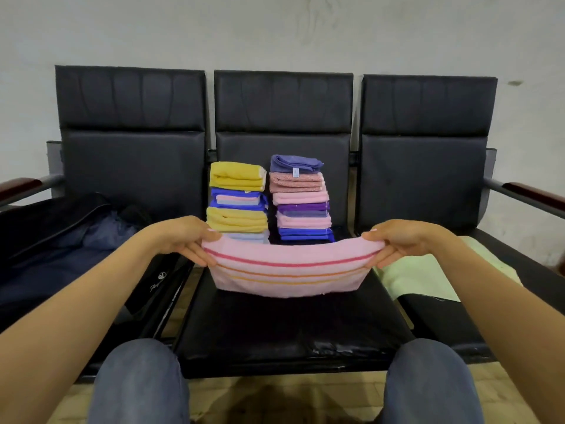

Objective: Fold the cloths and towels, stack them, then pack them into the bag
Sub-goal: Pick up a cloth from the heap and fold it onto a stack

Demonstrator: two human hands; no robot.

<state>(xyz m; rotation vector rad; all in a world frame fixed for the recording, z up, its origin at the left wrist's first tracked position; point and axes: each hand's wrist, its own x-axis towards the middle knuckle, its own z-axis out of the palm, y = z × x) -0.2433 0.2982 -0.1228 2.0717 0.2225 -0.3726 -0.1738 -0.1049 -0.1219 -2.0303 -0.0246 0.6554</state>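
A pink striped towel (290, 267), folded into a long band, hangs stretched between both hands above the middle seat (290, 328). The left hand (186, 237) pinches its left end and the right hand (400, 240) pinches its right end, fingers curled under the cloth. Behind the towel, at the back of that seat, stand two piles of folded cloths side by side: the left pile (238, 203) and the taller right pile (301, 200). An open dark bag (61, 255) lies on the left seat. A pale green cloth (428, 276) lies spread on the right seat.

Three seats (284, 319), two stacks (237, 203), two hands (183, 237), one towel (290, 270)
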